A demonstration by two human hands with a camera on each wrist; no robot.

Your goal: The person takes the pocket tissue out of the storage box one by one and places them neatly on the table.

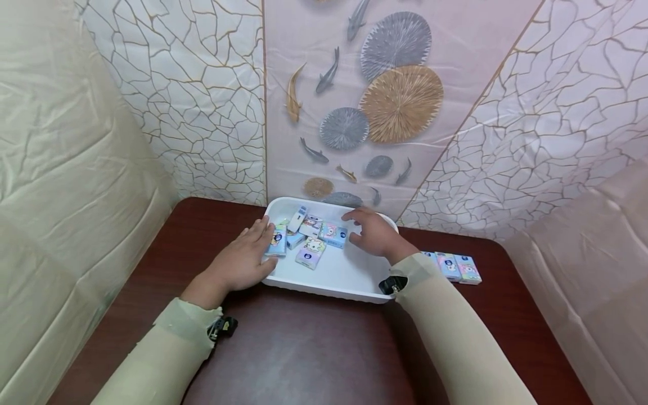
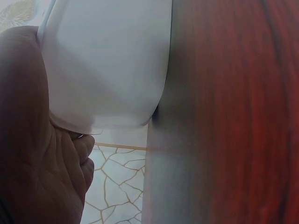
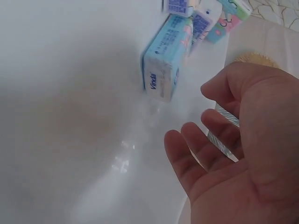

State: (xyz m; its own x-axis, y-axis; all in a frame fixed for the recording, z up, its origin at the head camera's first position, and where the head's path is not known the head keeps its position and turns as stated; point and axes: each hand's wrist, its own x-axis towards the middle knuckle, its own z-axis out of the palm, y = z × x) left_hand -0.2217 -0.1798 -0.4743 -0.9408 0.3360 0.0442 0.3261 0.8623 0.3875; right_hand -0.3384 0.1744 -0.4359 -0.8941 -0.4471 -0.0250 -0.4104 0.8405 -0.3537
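A white plastic tray [image 1: 354, 270] stands on the table, with several small Vinda tissue packs in its left half. My left hand [image 1: 245, 256] rests on the tray's left rim, fingers stretched along it, beside a blue tissue pack [image 1: 277, 241]. In the left wrist view the palm lies against the tray's outer wall [image 2: 107, 70]. Over the tray's right part hovers my right hand [image 1: 374, 232], its fingers loosely bent and holding nothing. Nearest to it lies another light-blue tissue pack [image 3: 163, 60]. A white-and-purple pack [image 1: 310, 252] lies toward the front of the group.
To the right of the tray, a row of tissue packs [image 1: 448, 266] lies on the dark red-brown table [image 1: 293, 349], partly hidden by the right sleeve. Patterned cloth [image 1: 217, 101] hangs behind the table, and plain beige cloth [image 1: 55, 140] covers the left side.
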